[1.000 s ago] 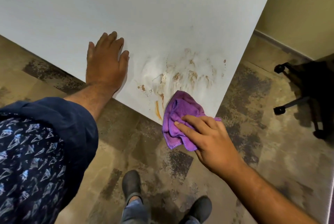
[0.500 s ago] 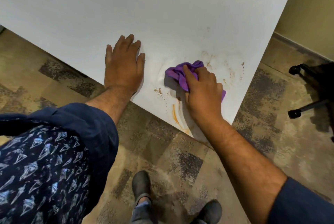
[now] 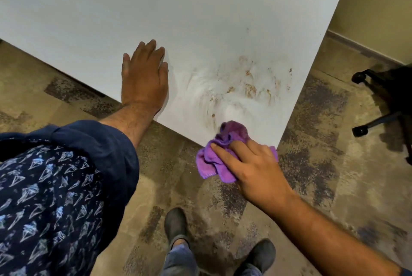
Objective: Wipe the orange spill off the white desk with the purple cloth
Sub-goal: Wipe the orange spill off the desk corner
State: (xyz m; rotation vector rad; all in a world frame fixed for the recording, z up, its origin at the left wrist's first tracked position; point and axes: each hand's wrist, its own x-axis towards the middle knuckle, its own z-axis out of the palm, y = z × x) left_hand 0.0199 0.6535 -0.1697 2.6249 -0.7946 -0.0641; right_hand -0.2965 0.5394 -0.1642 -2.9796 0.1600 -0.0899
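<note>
- White worktop (image 3: 156, 8): fills the upper part of the head view; its near corner points toward the person.
- Orange spill (image 3: 243, 88): thin brownish-orange smears and specks in swirled streaks near that corner, between the two hands.
- Purple cloth (image 3: 219, 155): bunched, at the very corner of the worktop; its upper end lies on the surface, its lower part hangs past the edge over the floor.
- Right hand (image 3: 256, 168): on top of the cloth, fingers (image 3: 225, 153) curled and clamped on it; most of the hand is off the worktop edge.
- Left hand (image 3: 145, 79): palm down, flat on the worktop near the front edge, fingers extended and close together, holding nothing.
- Sleeve (image 3: 93, 148): dark blue, rolled above the left forearm.
- Floor (image 3: 312, 164): mottled tan and grey carpet tiles.
- Shoes (image 3: 176, 224): two dark ones, below the corner.
- Chair base (image 3: 367, 124): black castors, at the right edge.
</note>
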